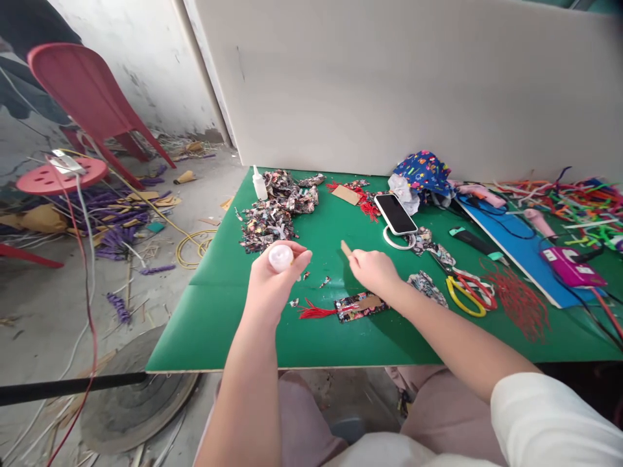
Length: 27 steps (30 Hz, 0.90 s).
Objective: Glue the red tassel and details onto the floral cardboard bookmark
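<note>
My left hand (pixel 267 277) is closed around a white plastic bottle (pixel 281 257), whose round end faces the camera. My right hand (pixel 376 269) pinches a thin brown strip (pixel 346 248), like cardboard or wood, above the green table. Below the right hand lies a floral fabric strip (pixel 346 307) with a brown piece on its middle and a red tassel (pixel 316 311) at its left end. Small fabric scraps (pixel 325 282) are scattered between the hands. Past the left hand sits a heap of dark floral fabric pieces (pixel 272 217).
Beside the heap stands a nozzle bottle (pixel 259 183). A phone (pixel 396 214), white ring (pixel 398 240), yellow-and-red scissors (pixel 467 295), utility knife (pixel 474 242), red threads (pixel 520 298), blue board (pixel 516 250) and purple box (pixel 573 266) are to the right. A pale panel (pixel 389 84) rises behind the table.
</note>
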Motion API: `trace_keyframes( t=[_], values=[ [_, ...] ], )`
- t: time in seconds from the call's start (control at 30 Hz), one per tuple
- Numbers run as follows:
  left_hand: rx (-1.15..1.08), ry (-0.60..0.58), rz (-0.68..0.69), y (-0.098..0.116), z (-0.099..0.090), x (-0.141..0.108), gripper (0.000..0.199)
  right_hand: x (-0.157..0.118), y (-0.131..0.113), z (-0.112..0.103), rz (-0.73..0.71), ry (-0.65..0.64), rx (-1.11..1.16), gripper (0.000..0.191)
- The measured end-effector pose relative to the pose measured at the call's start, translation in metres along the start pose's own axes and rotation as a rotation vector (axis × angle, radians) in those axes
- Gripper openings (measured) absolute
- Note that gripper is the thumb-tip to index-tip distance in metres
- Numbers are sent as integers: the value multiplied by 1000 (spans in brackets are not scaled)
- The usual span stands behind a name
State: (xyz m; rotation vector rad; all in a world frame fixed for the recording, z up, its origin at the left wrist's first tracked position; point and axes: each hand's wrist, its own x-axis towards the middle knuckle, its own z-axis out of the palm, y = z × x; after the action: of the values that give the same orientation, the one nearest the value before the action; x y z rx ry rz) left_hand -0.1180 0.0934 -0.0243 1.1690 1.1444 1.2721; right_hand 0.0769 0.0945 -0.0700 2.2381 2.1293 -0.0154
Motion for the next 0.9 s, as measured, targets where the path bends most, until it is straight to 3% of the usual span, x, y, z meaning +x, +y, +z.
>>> trace_keyframes(
  t=[0.13,0.33,0.43,0.6,0.7,0.8,0.9],
  values=[
    [6,14,3,1,-1,-1,23,15,-24,-6,-101,-14,119,37],
    [-5,26,19,-1,-12,0,20,15,16,-8,39,14,121,36],
    [-7,37,46,-3,-16,0,19,9,8,-3,22,7,115,34],
    [-16,3,39,0,-17,0,18,9,-53,4,-116,5,177,33],
    [-17,-6,35,4,-18,0,18,17,-75,-2,-208,4,240,37],
    [-32,47,52,5,-20,0,19,27,-70,-18,-300,20,289,39],
    [-48,113,74,5,-24,-1,20,32,-45,-32,-458,44,290,30]
  ],
)
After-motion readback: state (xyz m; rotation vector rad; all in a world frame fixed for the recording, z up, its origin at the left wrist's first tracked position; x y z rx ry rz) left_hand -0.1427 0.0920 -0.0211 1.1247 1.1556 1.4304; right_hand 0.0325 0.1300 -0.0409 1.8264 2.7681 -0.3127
